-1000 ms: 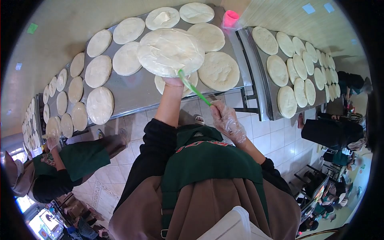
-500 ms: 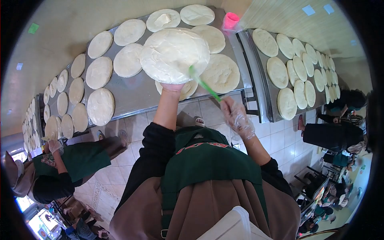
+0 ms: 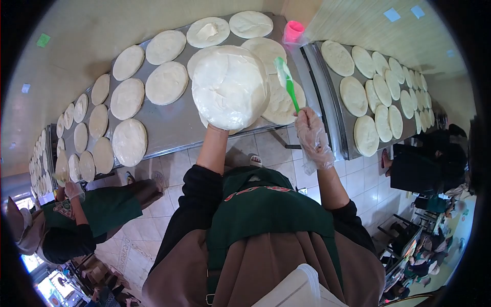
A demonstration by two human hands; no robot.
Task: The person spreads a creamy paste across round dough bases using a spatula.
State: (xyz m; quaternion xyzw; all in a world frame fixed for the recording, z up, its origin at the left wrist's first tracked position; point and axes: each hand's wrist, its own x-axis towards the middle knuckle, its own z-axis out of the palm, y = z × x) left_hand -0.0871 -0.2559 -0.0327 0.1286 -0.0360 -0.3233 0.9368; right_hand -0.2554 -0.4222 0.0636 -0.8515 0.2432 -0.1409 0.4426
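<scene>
A pale, round flatbread point(image 3: 230, 87) coated with glossy white cream is held up above the metal table. My left hand point(image 3: 218, 129) supports it from underneath; its fingers are hidden by the bread. In a clear plastic glove, my right hand point(image 3: 312, 133) grips the handle of a green spatula point(image 3: 290, 89). White cream covers the spatula's upper end, which points up and stands apart from the bread's right edge. Under and behind the raised piece, other rounds point(image 3: 282, 102) lie partly covered.
The metal table point(image 3: 169, 120) carries several rounds, one with a lump of cream point(image 3: 208, 31). A pink cup point(image 3: 293, 31) stands at its back right corner. Another table point(image 3: 348, 146) with rounds is to the right. A co-worker in a green apron point(image 3: 110, 204) stands at left.
The spatula has come off the creamed surface and swung upright to the right. My left hand has tipped the flatbread, its face now turned more toward me.
</scene>
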